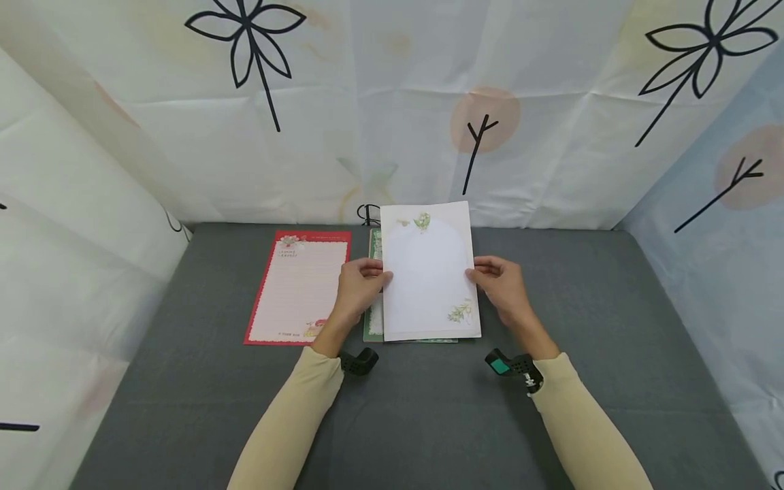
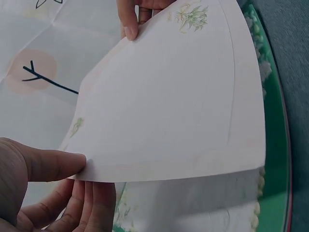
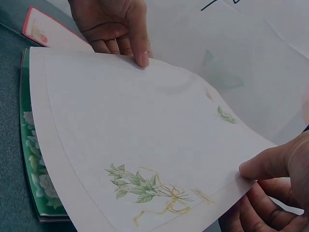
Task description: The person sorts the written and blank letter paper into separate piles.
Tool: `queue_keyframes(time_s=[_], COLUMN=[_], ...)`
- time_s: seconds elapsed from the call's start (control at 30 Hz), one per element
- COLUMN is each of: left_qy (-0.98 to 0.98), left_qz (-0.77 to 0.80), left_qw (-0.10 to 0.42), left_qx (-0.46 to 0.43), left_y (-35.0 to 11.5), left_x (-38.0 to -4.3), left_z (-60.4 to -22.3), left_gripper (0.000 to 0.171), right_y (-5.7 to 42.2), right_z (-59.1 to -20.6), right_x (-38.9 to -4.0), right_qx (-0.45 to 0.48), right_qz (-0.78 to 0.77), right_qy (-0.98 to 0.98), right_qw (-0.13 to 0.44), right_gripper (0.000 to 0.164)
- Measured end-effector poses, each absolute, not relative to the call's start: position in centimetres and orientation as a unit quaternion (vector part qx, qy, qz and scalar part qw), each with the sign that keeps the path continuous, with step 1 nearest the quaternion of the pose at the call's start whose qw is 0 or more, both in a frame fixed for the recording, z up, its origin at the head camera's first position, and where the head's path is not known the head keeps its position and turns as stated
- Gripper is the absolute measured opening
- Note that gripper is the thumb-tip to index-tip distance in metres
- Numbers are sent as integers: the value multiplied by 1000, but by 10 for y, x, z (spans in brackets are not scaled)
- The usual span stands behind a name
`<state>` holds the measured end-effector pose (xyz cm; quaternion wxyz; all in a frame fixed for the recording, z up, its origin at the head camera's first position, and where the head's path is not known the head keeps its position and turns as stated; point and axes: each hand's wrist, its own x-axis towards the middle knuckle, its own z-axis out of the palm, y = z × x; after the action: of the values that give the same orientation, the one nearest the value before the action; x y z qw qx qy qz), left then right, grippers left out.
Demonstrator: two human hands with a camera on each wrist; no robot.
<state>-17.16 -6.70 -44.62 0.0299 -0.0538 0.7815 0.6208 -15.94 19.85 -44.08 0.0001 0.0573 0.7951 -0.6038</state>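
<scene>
White fabric printed with black flower and twig outlines [image 1: 392, 82] walled in the scene on my head feed, and below it ran a dark grey tablecloth [image 1: 416, 422]. And there, right in the middle, was the white letter paper [image 1: 429, 272], held by both hands above a green-bordered stack of paper [image 1: 373, 330]! The left hand [image 1: 358, 289] pinched its left edge, thumb on top and fingers tucked underneath; the right hand [image 1: 503, 286] matched it on the opposite edge with a narrow pinch of its own. On my wrist feeds the paper bowed between them, a shadowed gap showing under its left side, though I couldn't tell whether the near edge touched the stack. A small green sprig [image 1: 422, 221] decorated the far end, and a leafy bouquet with a yellow ribbon [image 3: 152, 188] filled the near right corner. Over to the left lay red-bordered letter paper [image 1: 300, 292], flat on the cloth, partly behind the left hand. Pale yellow sleeves [image 1: 288, 422] reached in from below, a black wrist camera [image 1: 360, 361] at the left cuff.
</scene>
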Motion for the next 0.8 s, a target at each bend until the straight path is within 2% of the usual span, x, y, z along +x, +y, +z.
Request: queue_keyframes(time_s=[0.8], left_qy=[787], left_qz=[611], left_qw=[79], left_qx=[-9], left_y=[14], left_x=[-186], left_z=[-439], left_gripper=[17], right_y=[271], right_z=[-432], right_x=[-147], right_qx=[116], right_qz=[-571], right_qy=[811], right_qw=[-52], right_gripper=[38])
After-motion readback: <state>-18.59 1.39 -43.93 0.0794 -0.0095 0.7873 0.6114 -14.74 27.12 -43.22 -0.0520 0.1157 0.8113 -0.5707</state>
